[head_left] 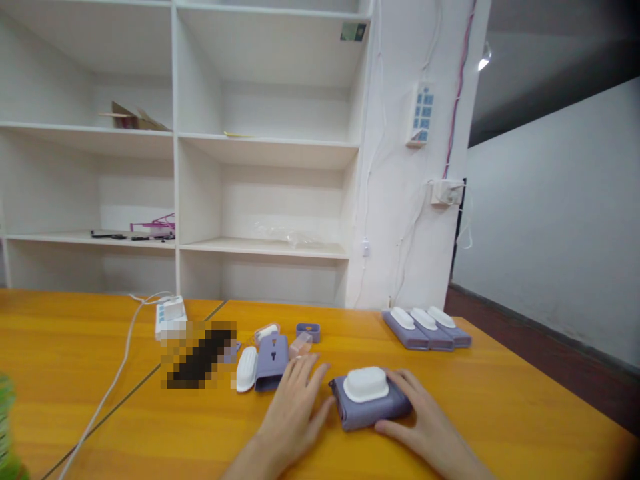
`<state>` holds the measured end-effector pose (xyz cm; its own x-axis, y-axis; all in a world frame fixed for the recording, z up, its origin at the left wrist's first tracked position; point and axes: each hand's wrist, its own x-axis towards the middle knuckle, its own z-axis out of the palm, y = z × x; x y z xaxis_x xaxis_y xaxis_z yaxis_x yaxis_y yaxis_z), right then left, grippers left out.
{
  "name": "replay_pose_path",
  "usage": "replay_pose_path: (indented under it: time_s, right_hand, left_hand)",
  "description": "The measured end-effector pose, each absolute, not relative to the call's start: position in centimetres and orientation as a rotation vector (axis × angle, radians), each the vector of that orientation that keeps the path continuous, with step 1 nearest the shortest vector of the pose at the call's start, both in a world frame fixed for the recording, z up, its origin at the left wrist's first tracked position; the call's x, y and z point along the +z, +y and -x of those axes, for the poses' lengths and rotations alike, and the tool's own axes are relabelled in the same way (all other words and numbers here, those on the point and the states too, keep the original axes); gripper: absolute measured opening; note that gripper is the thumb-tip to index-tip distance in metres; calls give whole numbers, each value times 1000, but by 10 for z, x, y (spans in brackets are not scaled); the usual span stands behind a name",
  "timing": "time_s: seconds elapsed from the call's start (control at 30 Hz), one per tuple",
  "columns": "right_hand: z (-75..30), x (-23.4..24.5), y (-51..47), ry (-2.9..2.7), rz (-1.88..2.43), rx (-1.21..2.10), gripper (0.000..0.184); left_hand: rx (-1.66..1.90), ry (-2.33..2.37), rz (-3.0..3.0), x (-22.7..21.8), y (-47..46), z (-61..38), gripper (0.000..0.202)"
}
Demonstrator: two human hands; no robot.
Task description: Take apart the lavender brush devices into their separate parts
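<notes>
Bare wrists [267,445], slender fingers [318,381]

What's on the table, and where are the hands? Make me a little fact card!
Right hand: holds the right end of a purple boxy case
On that case: white oval piece
Left hand: open, near the case's left end
Near left hand: purple hollow case, white ridged oval piece, clear pinkish plastic part
Back right: three purple boxy cases side by side, with white oval tops
Back left: white rectangular power strip
Surface: yellow-orange wood-patterned tabletop

No legible text, green sticker [353,32] unreadable, wall socket strip [420,115] blurred
</notes>
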<state>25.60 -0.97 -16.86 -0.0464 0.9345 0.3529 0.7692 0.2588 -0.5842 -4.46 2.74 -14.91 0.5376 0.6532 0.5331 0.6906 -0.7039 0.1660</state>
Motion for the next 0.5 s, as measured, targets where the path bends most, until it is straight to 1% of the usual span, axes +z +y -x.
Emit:
replay_pose_path:
  time_s: [0.03,0.1,0.13,0.17,0.23,0.33,0.43,0.5]
  right_hand:
    - [-251,-166,-12,-1834,1523,343,80]
    - [-243,-163,-15,-1771,1455,449,67]
    - [-239,-162,-15,-1729,1427,506,60]
    - [-237,-162,-14,-1687,1410,555,55]
    - [-237,-163,-11,-1619,1418,613,53]
    - [-239,-165,-7,-1574,1425,680,54]
    - [-238,-162,-10,-1589,1406,732,47]
    - [-235,-158,-15,-1579,1399,774,45]
  left_hand:
    - [-907,-1160,2802,-147,20,40,59]
    - [-860,-1220,3004,-145,9,30,89]
    - [-834,-1286,3069,-145,5,26,99]
    - [-827,-1357,3109,-145,3,23,104]
    - [-883,-1458,3138,-147,3,19,103]
    - [-1016,-1471,3150,-152,8,21,98]
    - [-1085,-1344,3159,-157,15,24,94]
    - [-1097,-1162,3144,-161,19,25,91]
